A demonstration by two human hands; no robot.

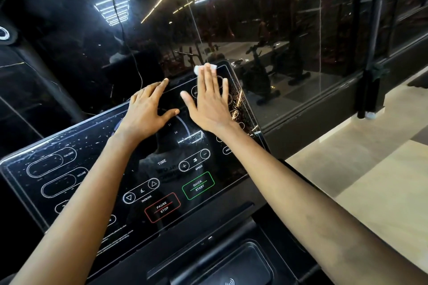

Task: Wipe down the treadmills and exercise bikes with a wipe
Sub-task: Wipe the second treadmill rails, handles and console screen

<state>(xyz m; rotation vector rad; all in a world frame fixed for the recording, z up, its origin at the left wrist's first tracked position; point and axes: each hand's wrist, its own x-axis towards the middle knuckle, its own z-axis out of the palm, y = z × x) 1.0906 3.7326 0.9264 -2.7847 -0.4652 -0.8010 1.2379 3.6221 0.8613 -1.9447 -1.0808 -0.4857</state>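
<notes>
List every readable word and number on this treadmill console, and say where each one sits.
"QUICK START": green-outlined button.
"PAUSE STOP": red-outlined button.
"TIME": middle of the treadmill console.
"SPEED": below the plus and minus keys.
"INCLINE": below the arrow keys.
"CALORIE": top left oval.
"21", "24": dial scale.
Fine print, lower left: too small to read.
Right-edge labels: partly hidden, unreadable.

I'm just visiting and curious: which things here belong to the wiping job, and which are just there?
In the job: treadmill console; white wipe pressed flat under the right hand; left hand resting on the console; exercise bike seen in the glass, untouched.
Just there: glass wall; pale floor; tray below the console.
</notes>
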